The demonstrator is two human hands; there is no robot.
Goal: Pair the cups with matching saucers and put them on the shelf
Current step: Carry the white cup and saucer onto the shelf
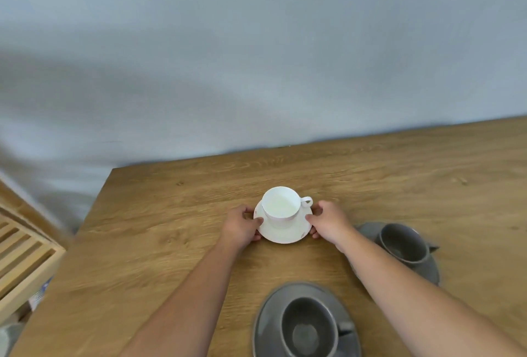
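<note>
Pairing apparently done for all three sets; step in hand looks like lifting the white pair for the shelf. Left hand (242, 225) and right hand (328, 221) closed on opposite edges of the white saucer (282, 232), white cup (281, 205) upright on it, handle to the right, mid-desk (171, 228). Two grey cup-and-saucer sets nearer: one (306, 325) in front, another (405, 245) partly behind the right forearm. Slatted wooden shelf (25, 254) off the desk's left edge. Next move probably calls for a level lift and carry leftward, cup loose on glazed saucer.

Glossy white ceramic cup (281, 204); matt grained wooden table (176, 242).
</note>
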